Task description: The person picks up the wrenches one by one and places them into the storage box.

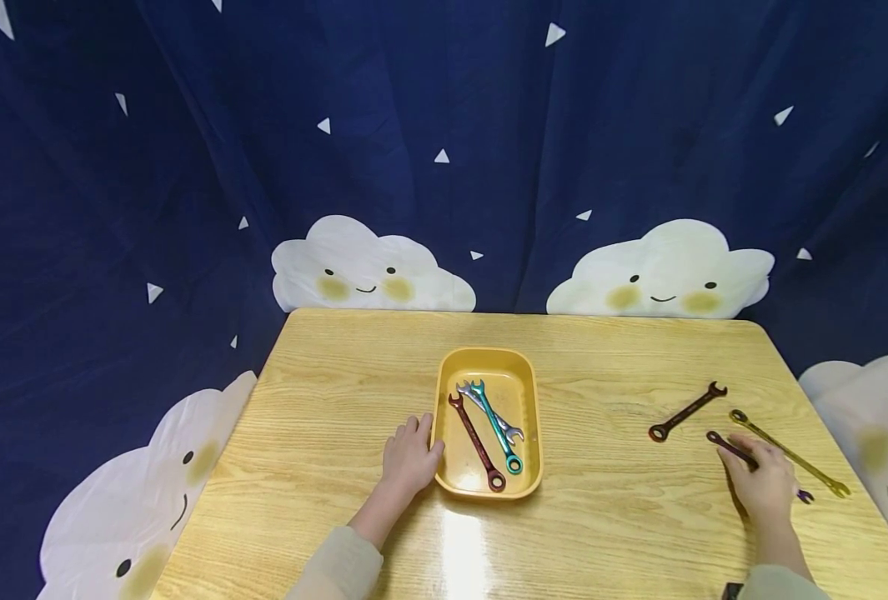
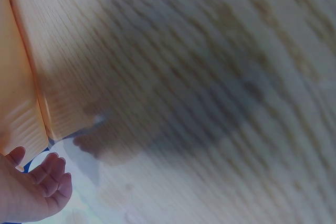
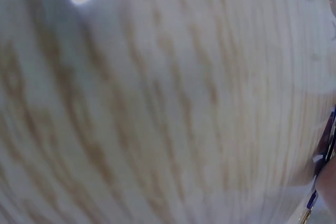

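Observation:
My left hand [image 1: 409,458] rests against the left side of a yellow plastic tray [image 1: 444,367], its fingers relaxed. In the left wrist view, the hand [image 2: 34,190] is beside the tray's orange-looking wall [image 2: 21,87]. Inside the tray lie a dark red wrench [image 1: 476,442], a teal wrench [image 1: 498,423] and a silvery-violet wrench [image 1: 481,402], the last two crossing. At the table's right, my right hand [image 1: 766,483] pinches a purple wrench [image 1: 734,450], its middle hidden by the fingers. Only a sliver of that hand [image 3: 328,182] shows in the right wrist view.
A golden wrench [image 1: 792,456] lies just right of my right hand. Farther left and back is a dark reddish-brown wrench [image 1: 689,412]. The wooden table [image 1: 601,533] ends at a dark blue curtain [image 1: 489,100] printed with clouds.

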A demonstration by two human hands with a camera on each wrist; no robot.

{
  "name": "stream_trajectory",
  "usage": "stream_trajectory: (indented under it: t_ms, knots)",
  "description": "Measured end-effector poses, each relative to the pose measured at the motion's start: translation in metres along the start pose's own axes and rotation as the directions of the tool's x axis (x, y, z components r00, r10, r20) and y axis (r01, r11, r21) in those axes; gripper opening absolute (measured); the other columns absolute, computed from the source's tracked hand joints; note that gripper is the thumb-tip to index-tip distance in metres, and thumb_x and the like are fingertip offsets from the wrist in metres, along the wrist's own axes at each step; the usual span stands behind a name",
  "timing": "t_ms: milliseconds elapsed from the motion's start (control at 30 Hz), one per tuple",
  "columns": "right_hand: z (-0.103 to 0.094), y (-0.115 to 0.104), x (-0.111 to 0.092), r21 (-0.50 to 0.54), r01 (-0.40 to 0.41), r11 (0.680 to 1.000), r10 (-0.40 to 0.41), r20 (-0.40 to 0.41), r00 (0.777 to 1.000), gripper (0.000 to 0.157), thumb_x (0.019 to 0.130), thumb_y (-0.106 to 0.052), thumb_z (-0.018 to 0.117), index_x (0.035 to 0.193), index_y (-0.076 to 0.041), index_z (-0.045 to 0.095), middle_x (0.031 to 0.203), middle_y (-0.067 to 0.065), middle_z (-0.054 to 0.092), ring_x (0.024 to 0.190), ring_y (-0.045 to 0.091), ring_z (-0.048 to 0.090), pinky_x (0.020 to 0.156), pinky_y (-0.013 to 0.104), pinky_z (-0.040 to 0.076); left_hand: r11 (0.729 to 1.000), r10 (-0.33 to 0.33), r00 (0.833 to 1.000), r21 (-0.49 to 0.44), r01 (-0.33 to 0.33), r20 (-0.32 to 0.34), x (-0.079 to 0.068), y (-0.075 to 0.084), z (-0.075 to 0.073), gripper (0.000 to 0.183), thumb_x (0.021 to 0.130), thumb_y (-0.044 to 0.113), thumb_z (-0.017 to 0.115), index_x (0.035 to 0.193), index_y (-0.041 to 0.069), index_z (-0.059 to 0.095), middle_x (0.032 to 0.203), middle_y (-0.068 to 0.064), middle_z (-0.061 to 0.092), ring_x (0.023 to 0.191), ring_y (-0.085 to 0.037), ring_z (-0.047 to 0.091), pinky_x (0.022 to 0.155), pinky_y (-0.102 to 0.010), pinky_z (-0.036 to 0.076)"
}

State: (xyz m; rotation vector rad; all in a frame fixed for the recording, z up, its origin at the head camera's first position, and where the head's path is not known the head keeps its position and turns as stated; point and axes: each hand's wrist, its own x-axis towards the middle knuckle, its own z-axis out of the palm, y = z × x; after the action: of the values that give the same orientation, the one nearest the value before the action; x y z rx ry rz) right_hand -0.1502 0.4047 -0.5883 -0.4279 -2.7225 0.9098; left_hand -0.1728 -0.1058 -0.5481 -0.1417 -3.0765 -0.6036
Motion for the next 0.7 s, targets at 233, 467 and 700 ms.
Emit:
stream_trajectory:
  t_ms: [233, 467, 700]
  knots:
    - [0.0018, 0.0023, 0.0018, -0.005, -0.028, 1.000, 0.028, 0.007, 1.000, 0.046, 0.091, -0.034, 0.051, 0.121, 0.001, 0.052, 0.127, 0.027, 0.034, 0.114, 0.053, 0.025, 0.083, 0.064, 0.014, 1.000, -0.006, 1.000, 0.005, 0.006, 0.006, 0.0003, 0.0002, 0.0010, 0.042, 0.086, 0.034, 0.046, 0.122, 0.012, 0.045, 0.103, -0.012, 0.051, 0.088, -0.029, 0.050, 0.071, -0.044, 0.041]
    - [0.0024, 0.0017, 0.0053, 0.009, -0.084, 0.996, 0.084, -0.007, 0.996, 0.044, 0.089, -0.036, 0.053, 0.117, -0.002, 0.057, 0.125, 0.026, 0.036, 0.113, 0.052, 0.026, 0.084, 0.063, 0.015, 1.000, -0.004, 1.000, 0.003, 0.004, -0.005, 0.0001, 0.0001, 0.0016, 0.042, 0.086, 0.033, 0.047, 0.121, 0.012, 0.046, 0.102, -0.012, 0.052, 0.088, -0.029, 0.050, 0.071, -0.044, 0.041]
    - [0.0013, -0.0008, 0.0083, 0.004, -0.134, 0.991, 0.134, -0.001, 0.991, 0.045, 0.089, -0.039, 0.053, 0.114, -0.002, 0.058, 0.123, 0.026, 0.037, 0.114, 0.053, 0.026, 0.086, 0.063, 0.015, 1.000, -0.002, 1.000, 0.005, 0.002, -0.005, 0.0003, 0.0000, 0.0007, 0.041, 0.086, 0.033, 0.046, 0.120, 0.012, 0.046, 0.102, -0.012, 0.052, 0.087, -0.029, 0.050, 0.070, -0.044, 0.041]
